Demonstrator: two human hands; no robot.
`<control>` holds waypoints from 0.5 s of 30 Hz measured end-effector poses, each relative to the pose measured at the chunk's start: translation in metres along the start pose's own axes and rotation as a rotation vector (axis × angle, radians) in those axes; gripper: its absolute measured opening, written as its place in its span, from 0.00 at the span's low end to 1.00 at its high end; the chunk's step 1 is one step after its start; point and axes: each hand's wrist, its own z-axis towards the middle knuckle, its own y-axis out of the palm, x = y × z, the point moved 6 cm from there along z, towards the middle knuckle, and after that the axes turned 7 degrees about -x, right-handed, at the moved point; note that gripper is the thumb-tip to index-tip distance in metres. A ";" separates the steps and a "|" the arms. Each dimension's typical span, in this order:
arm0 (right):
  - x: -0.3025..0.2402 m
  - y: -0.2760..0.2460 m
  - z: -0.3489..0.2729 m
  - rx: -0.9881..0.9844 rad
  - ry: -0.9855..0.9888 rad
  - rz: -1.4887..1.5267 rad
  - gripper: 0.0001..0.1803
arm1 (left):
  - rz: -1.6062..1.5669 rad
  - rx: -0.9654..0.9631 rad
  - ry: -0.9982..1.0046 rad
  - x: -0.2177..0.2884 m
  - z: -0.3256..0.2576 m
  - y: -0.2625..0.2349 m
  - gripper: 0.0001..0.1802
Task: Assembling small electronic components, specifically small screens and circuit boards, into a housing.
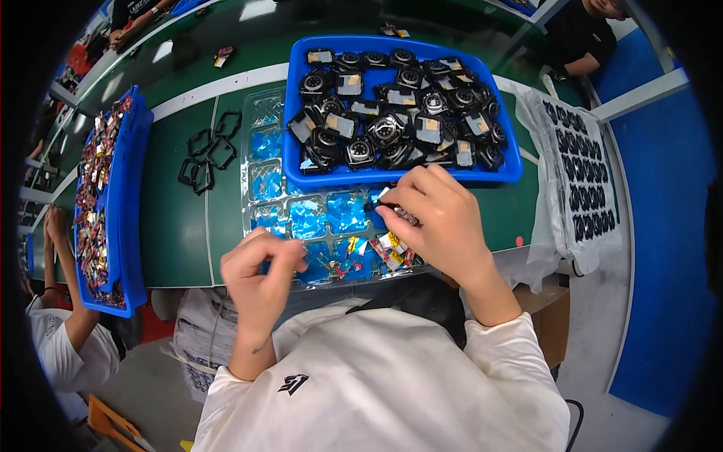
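Left hand (260,267) curled over near-left corner of tray (265,111), finger grip unclear; right hand (444,218) palm-down, fingers clamped on small part (407,216); blue bin (339,181) covers far-right corner.

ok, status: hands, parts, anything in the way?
Right hand holding a small dark part over clear tray. Left hand curled, contents hidden. Blue bin of watches close beyond right hand.

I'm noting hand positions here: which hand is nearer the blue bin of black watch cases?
Right. The right hand is by the near edge of the blue bin; the left hand is farther away, lower left, at the near left corner of the clear tray.
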 end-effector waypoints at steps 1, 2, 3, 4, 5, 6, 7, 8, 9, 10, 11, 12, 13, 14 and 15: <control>-0.001 -0.004 0.000 0.044 0.019 0.032 0.11 | 0.095 -0.052 0.012 0.008 0.004 0.009 0.04; -0.002 -0.005 -0.003 0.010 0.043 0.084 0.12 | 0.140 -0.029 0.007 0.009 0.004 0.015 0.07; -0.006 -0.009 -0.006 0.008 0.046 0.089 0.12 | 0.142 -0.032 0.002 0.010 0.003 0.017 0.07; -0.014 -0.008 -0.008 -0.080 0.001 0.098 0.12 | 0.197 -0.067 0.012 0.011 0.003 0.021 0.07; -0.020 -0.005 -0.010 -0.169 -0.045 0.106 0.13 | 0.251 -0.101 0.022 0.011 0.002 0.024 0.07; -0.022 0.000 -0.013 -0.225 -0.030 0.051 0.14 | 0.260 -0.133 0.012 0.008 0.000 0.025 0.07; -0.019 0.003 -0.015 -0.224 -0.027 0.053 0.14 | 0.261 -0.137 0.010 0.008 0.000 0.025 0.07; -0.014 0.002 -0.016 -0.140 -0.041 0.077 0.13 | 0.257 -0.138 0.040 0.010 0.000 0.026 0.07; -0.013 0.000 -0.017 -0.057 -0.056 0.100 0.12 | 0.254 -0.138 0.067 0.013 0.000 0.027 0.08; -0.013 0.000 -0.017 -0.058 -0.055 0.103 0.12 | 0.255 -0.139 0.065 0.014 0.001 0.028 0.08; -0.011 -0.002 -0.017 -0.014 -0.025 0.225 0.10 | 0.242 -0.134 0.092 0.017 0.002 0.029 0.08; -0.008 -0.004 -0.017 0.031 0.004 0.348 0.09 | 0.230 -0.127 0.121 0.020 0.004 0.030 0.08; -0.009 -0.003 -0.016 0.031 0.004 0.350 0.09 | 0.232 -0.127 0.119 0.021 0.005 0.031 0.08; -0.015 -0.003 -0.015 0.025 -0.072 0.331 0.08 | 0.194 -0.127 0.111 0.022 0.006 0.032 0.08; -0.021 -0.004 -0.015 0.018 -0.146 0.310 0.06 | 0.154 -0.129 0.104 0.023 0.007 0.034 0.08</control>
